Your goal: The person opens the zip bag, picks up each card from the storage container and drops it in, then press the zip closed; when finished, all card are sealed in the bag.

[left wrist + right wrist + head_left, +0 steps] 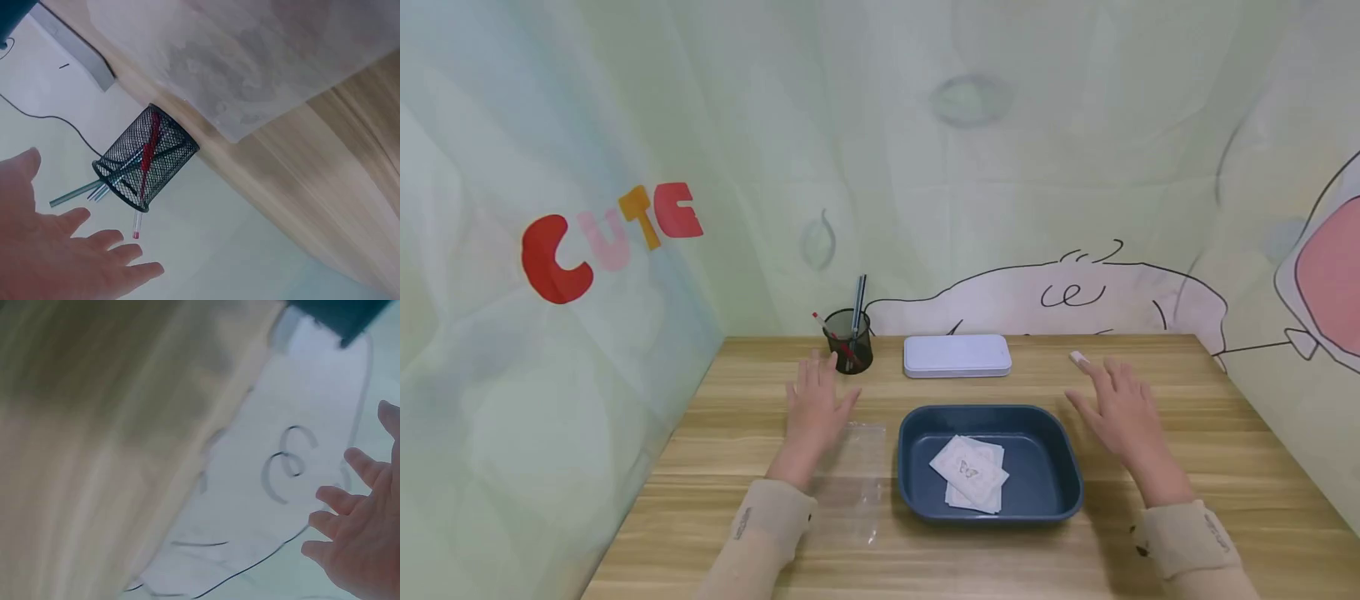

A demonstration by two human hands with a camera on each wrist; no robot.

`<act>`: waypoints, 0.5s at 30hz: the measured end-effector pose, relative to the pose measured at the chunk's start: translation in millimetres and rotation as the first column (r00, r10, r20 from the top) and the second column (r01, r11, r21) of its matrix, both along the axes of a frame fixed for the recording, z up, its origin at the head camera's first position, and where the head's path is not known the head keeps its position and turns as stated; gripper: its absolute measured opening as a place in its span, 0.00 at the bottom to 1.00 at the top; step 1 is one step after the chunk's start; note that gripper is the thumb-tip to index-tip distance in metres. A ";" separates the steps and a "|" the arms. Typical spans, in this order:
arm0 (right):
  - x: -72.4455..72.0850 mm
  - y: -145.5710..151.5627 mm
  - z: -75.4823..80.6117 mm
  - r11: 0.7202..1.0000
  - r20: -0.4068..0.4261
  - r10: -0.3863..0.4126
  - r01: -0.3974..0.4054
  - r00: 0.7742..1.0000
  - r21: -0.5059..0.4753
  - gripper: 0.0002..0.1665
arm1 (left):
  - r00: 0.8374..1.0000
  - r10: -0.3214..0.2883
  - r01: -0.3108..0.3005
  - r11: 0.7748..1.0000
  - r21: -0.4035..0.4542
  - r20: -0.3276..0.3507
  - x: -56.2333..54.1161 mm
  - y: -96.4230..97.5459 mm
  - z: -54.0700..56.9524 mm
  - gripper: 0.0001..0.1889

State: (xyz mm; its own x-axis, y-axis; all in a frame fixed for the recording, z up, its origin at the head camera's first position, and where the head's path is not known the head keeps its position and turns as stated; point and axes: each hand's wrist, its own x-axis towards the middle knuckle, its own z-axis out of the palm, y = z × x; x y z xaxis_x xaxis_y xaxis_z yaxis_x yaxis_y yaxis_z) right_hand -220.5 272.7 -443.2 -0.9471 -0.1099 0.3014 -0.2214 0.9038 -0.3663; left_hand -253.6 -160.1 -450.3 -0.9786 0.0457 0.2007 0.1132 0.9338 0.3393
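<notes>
My left hand has its fingers spread, above the left edge of a clear plastic bag lying flat on the table. Just beyond its fingertips stands a black mesh pen holder with pens in it. To the right of the dark blue tray, my right hand is spread and holds nothing. A small white block lies by its index fingertip; whether they touch I cannot tell. White square packets, the top one with a butterfly print, overlap in the tray. Both wrist views show straight, parted fingers.
A pale flat case lies at the back of the wooden table, behind the tray. Printed cloth hangs along the back and both sides of the table.
</notes>
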 end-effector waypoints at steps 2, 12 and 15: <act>1.7 -10.8 9.4 0.999 -0.009 0.030 -0.030 1.000 -0.023 0.37 | 0.999 0.025 -0.023 0.999 0.041 -0.041 0.1 -3.2 2.6 0.38; 13.7 -96.9 46.9 0.980 0.079 0.199 -0.197 0.977 -0.030 0.35 | 0.995 0.085 -0.047 0.875 0.481 -0.058 13.5 -20.1 23.8 0.35; 19.5 -127.2 55.8 0.956 0.098 0.292 -0.286 0.951 -0.070 0.33 | 0.998 0.062 -0.046 0.809 0.586 -0.008 21.2 -27.0 28.3 0.35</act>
